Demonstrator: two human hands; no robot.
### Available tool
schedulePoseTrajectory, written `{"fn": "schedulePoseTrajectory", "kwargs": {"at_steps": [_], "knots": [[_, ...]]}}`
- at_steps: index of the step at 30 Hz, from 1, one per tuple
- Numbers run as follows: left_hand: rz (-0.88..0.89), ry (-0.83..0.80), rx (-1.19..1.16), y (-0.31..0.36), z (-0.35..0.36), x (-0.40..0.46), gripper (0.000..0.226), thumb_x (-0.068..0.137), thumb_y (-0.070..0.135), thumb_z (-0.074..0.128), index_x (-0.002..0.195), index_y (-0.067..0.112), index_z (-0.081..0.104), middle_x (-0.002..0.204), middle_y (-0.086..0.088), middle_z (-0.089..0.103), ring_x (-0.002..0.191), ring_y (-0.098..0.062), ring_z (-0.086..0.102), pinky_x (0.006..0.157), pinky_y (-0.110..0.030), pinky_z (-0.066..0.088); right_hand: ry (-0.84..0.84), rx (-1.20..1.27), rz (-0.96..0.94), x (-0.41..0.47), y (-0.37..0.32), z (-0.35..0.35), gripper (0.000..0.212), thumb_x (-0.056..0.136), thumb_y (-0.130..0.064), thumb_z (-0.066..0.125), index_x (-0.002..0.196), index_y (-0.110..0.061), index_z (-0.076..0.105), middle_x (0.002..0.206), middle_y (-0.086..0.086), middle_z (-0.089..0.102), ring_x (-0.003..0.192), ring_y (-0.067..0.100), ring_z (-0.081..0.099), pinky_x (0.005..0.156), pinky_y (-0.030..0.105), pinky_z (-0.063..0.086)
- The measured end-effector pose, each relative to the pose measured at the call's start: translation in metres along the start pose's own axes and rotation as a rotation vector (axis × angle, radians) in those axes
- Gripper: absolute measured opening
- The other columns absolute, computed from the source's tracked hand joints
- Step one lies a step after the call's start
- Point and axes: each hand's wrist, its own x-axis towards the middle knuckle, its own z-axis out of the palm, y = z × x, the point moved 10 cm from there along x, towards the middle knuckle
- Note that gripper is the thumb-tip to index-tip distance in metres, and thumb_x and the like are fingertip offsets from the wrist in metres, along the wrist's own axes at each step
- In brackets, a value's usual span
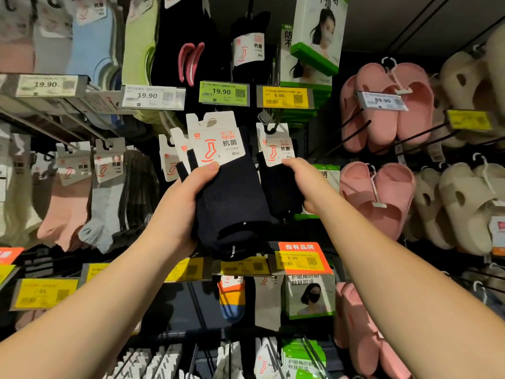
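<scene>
My left hand (185, 198) grips a stack of dark navy sock packs (232, 198) with white card headers, its thumb pressed just under the front card. The packs are held in front of the display wall, off any hook. My right hand (303, 181) holds another dark sock pack (276, 165) whose white card hangs on a black display hook (269, 125). Its thumb lies on the card's lower edge and its fingers reach behind the sock.
Hooks to the left carry pink, grey and striped socks (90, 203). Pink slippers (382, 110) and cream slippers (459, 203) hang at the right. Green face-mask boxes (317, 42) sit above. Yellow and white price tags (284, 97) stick out on rails. More socks hang below.
</scene>
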Motion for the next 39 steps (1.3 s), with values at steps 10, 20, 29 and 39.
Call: {"fn": "schedulePoseTrajectory", "kwargs": {"at_steps": [10, 20, 29, 39], "knots": [[-0.001, -0.004, 0.036, -0.001, -0.002, -0.002, 0.034, 0.095, 0.031, 0.059, 0.128, 0.023, 0.065, 0.117, 0.001, 0.074, 0.108, -0.019, 0.071, 0.087, -0.037, 0.053, -0.068, -0.16, 0.052, -0.004, 0.009, 0.001, 0.025, 0.102, -0.036, 0.051, 0.121, -0.023, 0.06, 0.109, -0.004, 0.073, 0.1, 0.013, 0.068, 0.069, 0.026, 0.049], [-0.007, -0.022, 0.047, -0.003, 0.002, -0.005, 0.034, 0.094, 0.03, 0.061, 0.126, 0.022, 0.066, 0.116, 0.0, 0.074, 0.108, -0.02, 0.071, 0.092, -0.039, 0.054, 0.179, -0.307, -0.435, -0.065, -0.059, -0.001, 0.025, 0.1, -0.043, 0.049, 0.087, -0.023, 0.058, 0.083, -0.007, 0.058, 0.075, 0.009, 0.053, 0.072, 0.03, 0.042], [0.098, -0.105, 0.162, 0.002, 0.022, -0.006, 0.024, 0.097, 0.031, 0.057, 0.119, 0.026, 0.065, 0.11, 0.004, 0.076, 0.101, -0.013, 0.073, 0.082, -0.026, 0.059, -0.147, -0.034, -0.169, -0.093, -0.033, 0.06, 0.055, 0.073, -0.054, 0.08, 0.109, -0.017, 0.062, 0.106, 0.006, 0.073, 0.096, 0.022, 0.072, 0.084, 0.042, 0.059], [0.157, -0.136, 0.352, 0.0, 0.029, 0.003, 0.032, 0.081, 0.044, 0.068, 0.111, 0.038, 0.063, 0.11, 0.013, 0.075, 0.104, -0.006, 0.07, 0.093, -0.03, 0.055, -0.196, 0.231, -0.044, -0.089, -0.015, 0.059, 0.026, 0.093, -0.023, 0.069, 0.117, -0.011, 0.066, 0.108, 0.01, 0.076, 0.101, 0.026, 0.073, 0.094, 0.047, 0.057]]}}
